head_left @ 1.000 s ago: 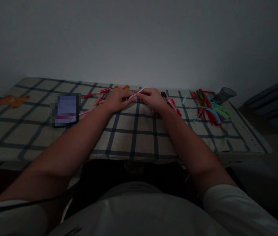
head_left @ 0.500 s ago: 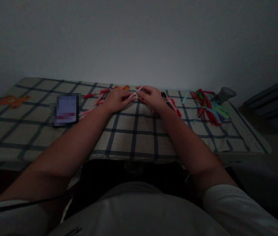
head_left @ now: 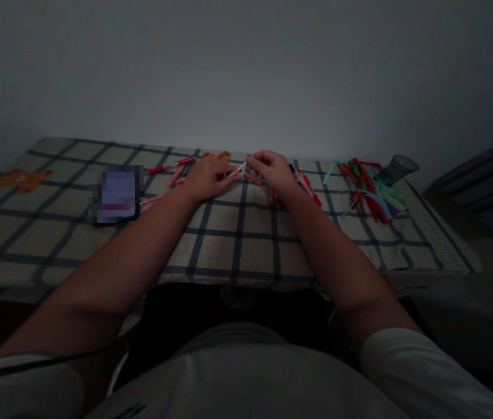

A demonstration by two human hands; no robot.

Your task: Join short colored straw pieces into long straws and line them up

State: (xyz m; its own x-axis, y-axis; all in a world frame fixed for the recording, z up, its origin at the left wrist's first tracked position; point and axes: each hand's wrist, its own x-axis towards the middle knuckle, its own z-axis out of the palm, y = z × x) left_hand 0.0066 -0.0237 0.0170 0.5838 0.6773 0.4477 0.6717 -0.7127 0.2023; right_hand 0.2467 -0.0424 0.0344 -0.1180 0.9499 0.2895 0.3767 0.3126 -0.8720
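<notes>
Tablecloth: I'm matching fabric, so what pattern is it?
The tablecloth has a dark blue check on pale beige; head view.

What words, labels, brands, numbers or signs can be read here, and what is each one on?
None can be read for certain.
Row of small marks near the right end of the checked tablecloth: too small and blurred to read.
Dark print low on the shirt: runs to the picture's bottom edge and is not legible.
Device screen: pixelated, so no text can be made out.
</notes>
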